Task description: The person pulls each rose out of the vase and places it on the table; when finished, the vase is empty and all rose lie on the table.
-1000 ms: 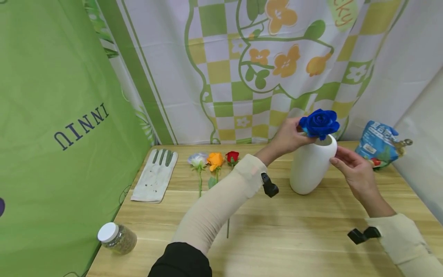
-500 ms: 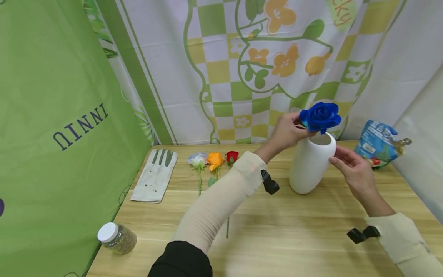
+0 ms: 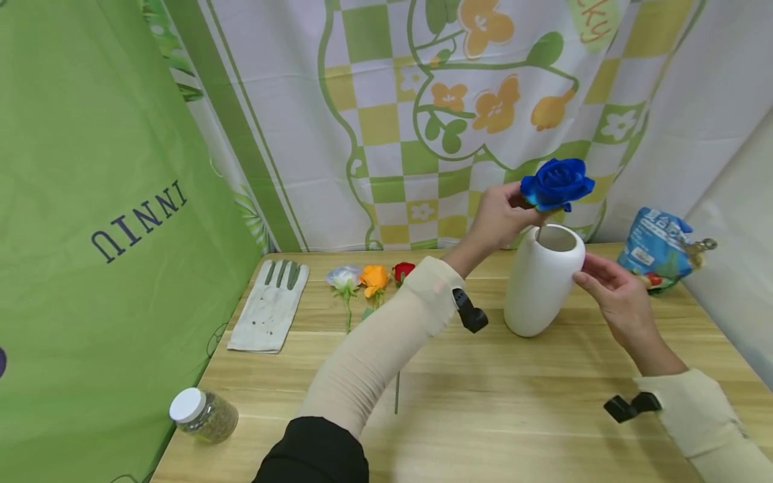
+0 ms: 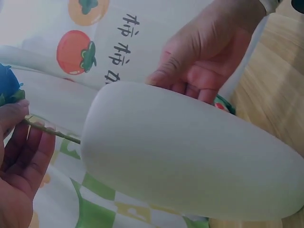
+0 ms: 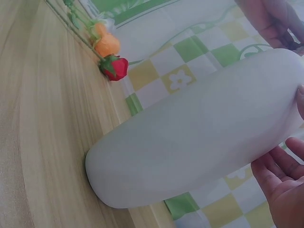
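Observation:
In the head view my left hand (image 3: pixel 498 218) pinches a blue rose (image 3: pixel 557 182) just under its bloom, above the mouth of a tall white vase (image 3: pixel 540 288). Its thin stem (image 4: pixel 61 135) runs down from those fingers to the mouth in the left wrist view; the lower end is hidden by the vase wall. The vase stands on the table. My right hand (image 3: pixel 622 302) holds its upper right side, thumb (image 5: pixel 300 100) toward the front and fingers farther round.
A white flower (image 3: pixel 345 277), an orange rose (image 3: pixel 375 278) and a red rose (image 3: pixel 402 271) lie behind my left forearm. Farther left are a glove (image 3: pixel 270 308) and a lidded jar (image 3: pixel 205 414). A blue bag (image 3: pixel 655 248) stands behind my right hand.
My left hand has risen with the blue rose, lifting the bloom higher above the vase mouth and bringing some stem into view. My right hand stays on the vase.

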Action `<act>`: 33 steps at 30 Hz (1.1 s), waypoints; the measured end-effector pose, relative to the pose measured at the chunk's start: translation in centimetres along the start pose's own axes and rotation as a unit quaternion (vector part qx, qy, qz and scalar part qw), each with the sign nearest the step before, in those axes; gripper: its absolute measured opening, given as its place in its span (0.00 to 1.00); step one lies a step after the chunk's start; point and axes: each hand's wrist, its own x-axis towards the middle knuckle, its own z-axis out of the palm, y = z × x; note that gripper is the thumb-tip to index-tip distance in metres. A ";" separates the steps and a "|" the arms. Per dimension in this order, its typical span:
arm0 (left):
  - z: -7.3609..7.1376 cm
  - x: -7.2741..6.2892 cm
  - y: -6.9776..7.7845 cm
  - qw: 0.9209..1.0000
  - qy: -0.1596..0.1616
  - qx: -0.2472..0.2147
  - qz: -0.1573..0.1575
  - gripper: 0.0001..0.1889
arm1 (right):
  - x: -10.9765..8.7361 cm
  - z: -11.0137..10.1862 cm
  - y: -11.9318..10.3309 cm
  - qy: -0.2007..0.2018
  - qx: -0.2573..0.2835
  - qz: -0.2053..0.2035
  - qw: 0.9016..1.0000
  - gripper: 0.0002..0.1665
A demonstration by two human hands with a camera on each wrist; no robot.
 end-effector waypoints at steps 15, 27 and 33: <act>-0.9 1.3 3.0 0.996 0.046 -0.060 -0.036 0.12 | -0.2 0.3 0.1 0.005 0.007 0.005 1.000 0.19; -1.7 2.0 6.0 0.985 0.066 -0.154 -0.036 0.15 | -0.1 0.2 0.1 0.005 0.026 -0.005 1.000 0.21; -1.8 2.6 7.2 0.985 0.093 -0.144 -0.028 0.13 | -0.1 0.3 0.1 -0.001 0.036 -0.004 0.999 0.21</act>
